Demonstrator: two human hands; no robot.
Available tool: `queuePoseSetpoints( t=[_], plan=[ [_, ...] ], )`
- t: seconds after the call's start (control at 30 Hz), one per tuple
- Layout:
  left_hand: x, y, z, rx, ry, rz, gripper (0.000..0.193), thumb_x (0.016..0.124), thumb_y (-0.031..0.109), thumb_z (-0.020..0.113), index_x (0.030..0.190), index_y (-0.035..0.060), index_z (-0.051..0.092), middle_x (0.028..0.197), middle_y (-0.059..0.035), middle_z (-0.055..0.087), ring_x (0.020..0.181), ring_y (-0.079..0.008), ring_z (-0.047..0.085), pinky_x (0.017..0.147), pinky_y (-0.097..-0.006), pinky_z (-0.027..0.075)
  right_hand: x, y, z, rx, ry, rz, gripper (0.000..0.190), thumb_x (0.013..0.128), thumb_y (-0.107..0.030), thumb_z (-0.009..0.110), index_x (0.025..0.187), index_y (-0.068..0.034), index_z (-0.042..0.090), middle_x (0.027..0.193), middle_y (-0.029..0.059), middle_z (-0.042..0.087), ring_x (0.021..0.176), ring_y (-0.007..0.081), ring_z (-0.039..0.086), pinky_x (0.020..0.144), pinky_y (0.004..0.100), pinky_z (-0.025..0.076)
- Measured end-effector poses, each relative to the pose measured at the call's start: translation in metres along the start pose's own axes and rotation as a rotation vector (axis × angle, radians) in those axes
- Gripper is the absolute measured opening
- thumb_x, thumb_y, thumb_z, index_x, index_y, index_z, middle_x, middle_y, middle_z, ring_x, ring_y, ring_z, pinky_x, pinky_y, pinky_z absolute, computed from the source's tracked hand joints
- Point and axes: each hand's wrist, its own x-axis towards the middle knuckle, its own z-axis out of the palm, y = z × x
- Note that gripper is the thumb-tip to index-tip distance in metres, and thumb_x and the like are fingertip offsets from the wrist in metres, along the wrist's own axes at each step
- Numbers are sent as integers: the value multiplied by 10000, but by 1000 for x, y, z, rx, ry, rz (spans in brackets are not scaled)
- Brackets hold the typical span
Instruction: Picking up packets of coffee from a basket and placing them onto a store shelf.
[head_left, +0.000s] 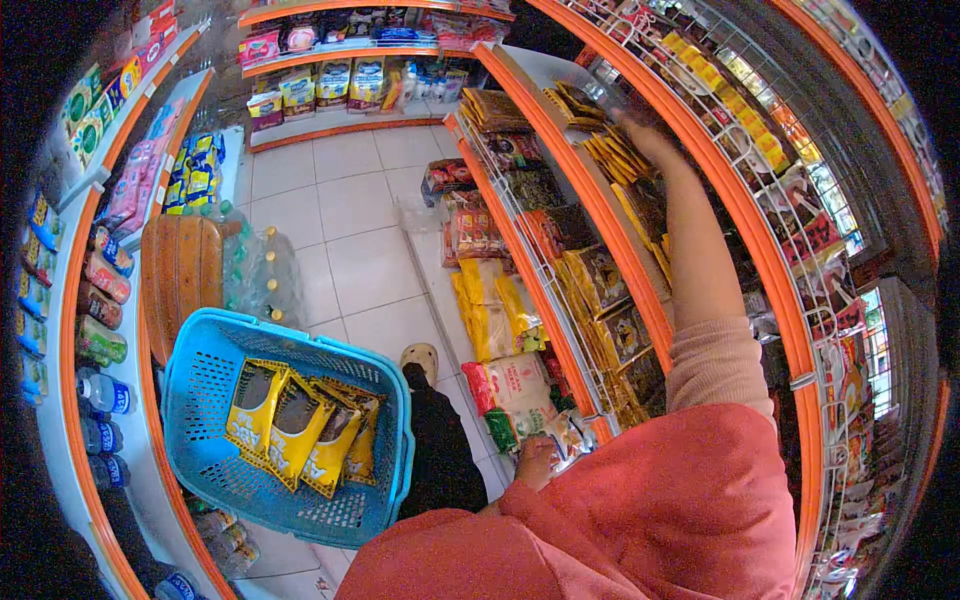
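My right hand (641, 139), blurred, reaches far out along the shelf bay on the right. It is beside stacked yellow-and-brown packets (616, 157) on an upper shelf; its fingers are too unclear to show a grip. My left hand (535, 459) is low in front of me, fingers curled, next to white packets (568, 439) at a lower shelf; whether it grips anything is hidden. To the left, a blue plastic shopping basket (214, 480) holds several yellow ABC packets (296, 431) with dark fronts, lying overlapped.
A wooden stool (181, 281) stands behind the basket, beside bundled clear bottles (266, 274). Orange-edged shelves (600, 217) rise on the right, with wire-fronted ones (750, 195) above. Bagged goods (514, 382) line the low ledge. Shelves of bottles (105, 391) flank the left.
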Motion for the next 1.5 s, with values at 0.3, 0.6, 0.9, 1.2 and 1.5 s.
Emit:
queuePoseSetpoints(
  t=[0.3, 0.6, 0.9, 1.2, 1.5],
  plan=[
    [0, 8, 12, -69, 22, -34, 179, 830, 137, 503, 971, 33, 463, 902, -77, 531, 755, -183, 553, 624, -319, 474, -49, -50, -27, 38, -401, 72, 752, 792, -618, 415, 1287, -53, 372, 1333, 175, 344, 1243, 279, 314, 1023, 348, 232],
    [-14, 17, -9, -94, -294, 183, 229, 854, 181, 467, 1017, 23, 498, 917, -99, 560, 851, -199, 551, 754, -304, 454, -163, -139, -32, -375, -54, -155, 652, 829, -551, 390, 1299, -99, 363, 1402, 146, 213, 1304, 333, 148, 1042, 464, 136],
    [-213, 227, -26, 1137, -931, 11, 341, 869, 206, 517, 1147, 11, 493, 1074, -84, 561, 993, -180, 507, 858, -309, 412, -422, -237, -4, 1017, -376, -64, 210, 830, -156, 551, 1005, -57, 611, 1102, 97, 561, 1075, 212, 489, 928, 319, 359],
    [-295, 379, -121, 811, 52, 472, 404, 848, 296, 541, 1135, 16, 492, 1069, -62, 549, 981, -146, 505, 872, -301, 390, -460, -291, 23, 1693, -886, 399, 288, 881, -176, 451, 1073, 23, 534, 1023, 108, 589, 911, 185, 581, 783, 284, 457],
    [-129, 420, -248, 1644, 697, -61, 606, 767, 414, 589, 1172, -20, 469, 1215, -256, 446, 1126, -349, 444, 958, -363, 340, -458, -380, 189, 1181, -965, 750, 355, 768, -202, 545, 1036, 32, 547, 1028, 133, 566, 822, 254, 566, 686, 325, 450]
  ],
)
